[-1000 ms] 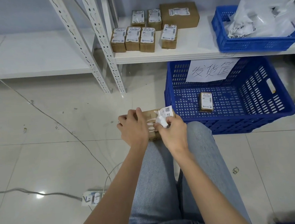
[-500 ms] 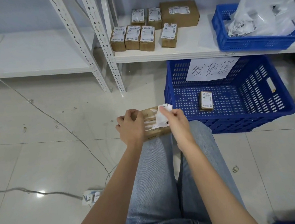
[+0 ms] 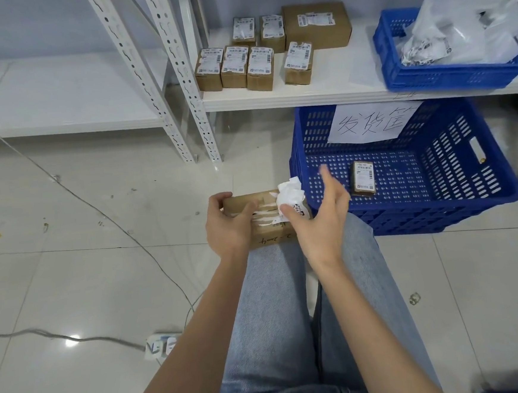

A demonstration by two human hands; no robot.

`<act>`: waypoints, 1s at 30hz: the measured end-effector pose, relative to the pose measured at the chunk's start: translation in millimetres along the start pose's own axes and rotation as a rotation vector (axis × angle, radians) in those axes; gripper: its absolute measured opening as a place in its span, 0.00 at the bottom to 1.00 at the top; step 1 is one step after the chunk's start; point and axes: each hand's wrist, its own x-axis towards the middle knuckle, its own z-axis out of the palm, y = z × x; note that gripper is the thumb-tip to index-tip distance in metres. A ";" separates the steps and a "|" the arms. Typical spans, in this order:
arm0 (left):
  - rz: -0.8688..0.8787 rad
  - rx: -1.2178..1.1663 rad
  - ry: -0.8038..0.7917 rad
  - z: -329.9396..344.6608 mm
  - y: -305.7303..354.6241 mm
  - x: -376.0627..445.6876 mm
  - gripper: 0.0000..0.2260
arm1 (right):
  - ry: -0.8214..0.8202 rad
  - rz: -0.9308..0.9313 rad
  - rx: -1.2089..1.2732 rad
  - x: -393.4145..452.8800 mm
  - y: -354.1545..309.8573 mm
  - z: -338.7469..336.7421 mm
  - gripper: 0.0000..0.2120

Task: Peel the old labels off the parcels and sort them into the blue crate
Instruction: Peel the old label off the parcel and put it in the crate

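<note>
Head view. My left hand [image 3: 227, 226] grips the near-left end of the brown parcel [image 3: 268, 226] and steadies it on my knees; strips of white paper remain stuck across the parcel's top face. The old label [image 3: 290, 198] stands crumpled and half torn at the parcel's right end, one edge attached as far as I can judge. My right hand [image 3: 321, 219] lies just beside the label with thumb touching its lower part and fingers spread straight, clamped on nothing. The step in hand is peeling, partly done. I judge the next move calls for my right hand to pinch the crumpled label low, near where it is stuck, and pull along the top face while my left hand holds the parcel down; the leftover strips will likely need picking at separately.

The blue crate [image 3: 457, 211] sits on the floor just to the right of my knees, its near-left corner close to my right hand. One boxed parcel [image 3: 364, 178] lies on its floor; much open room remains around it. Above its far wall is the shelf edge [image 3: 306, 99], so a drop should go in low, over the near rim.
</note>
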 end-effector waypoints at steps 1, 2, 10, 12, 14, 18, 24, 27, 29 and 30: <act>-0.005 -0.003 0.004 0.0 -0.8 0.0 0.19 | 0.042 -0.176 -0.104 -0.2 -0.3 0.1 0.32; -0.005 -0.002 0.006 -0.2 -1.2 0.3 0.19 | 0.043 -0.319 -0.206 -0.1 1.2 2.0 0.21; 0.011 -0.002 0.014 0.4 -0.6 2.3 0.20 | -0.109 -0.506 -0.399 -11.8 10.0 11.2 0.00; 0.027 0.005 0.009 1.8 0.3 1.3 0.19 | -0.107 -0.491 -0.396 -10.7 9.0 10.8 0.02; 0.048 0.017 0.003 2.7 1.4 0.6 0.19 | -0.119 -0.494 -0.428 -9.2 6.0 10.6 0.03; 0.055 0.019 -0.004 2.1 0.6 2.1 0.19 | -0.152 -0.561 -0.535 -8.6 4.1 13.4 0.04; 0.062 0.008 -0.004 2.0 -5.4 4.7 0.21 | -0.015 -0.399 -0.416 -12.5 18.2 10.4 0.01; 0.069 0.012 -0.002 4.3 -6.9 5.2 0.21 | -0.004 -0.395 -0.385 -11.6 20.6 7.7 0.06; 0.076 0.024 0.000 4.6 -6.8 5.8 0.21 | -0.026 -0.416 -0.355 -9.0 20.3 4.9 0.08; 0.080 0.030 -0.001 4.8 -6.7 6.4 0.21 | -0.044 -0.428 -0.353 -7.4 20.0 3.7 0.08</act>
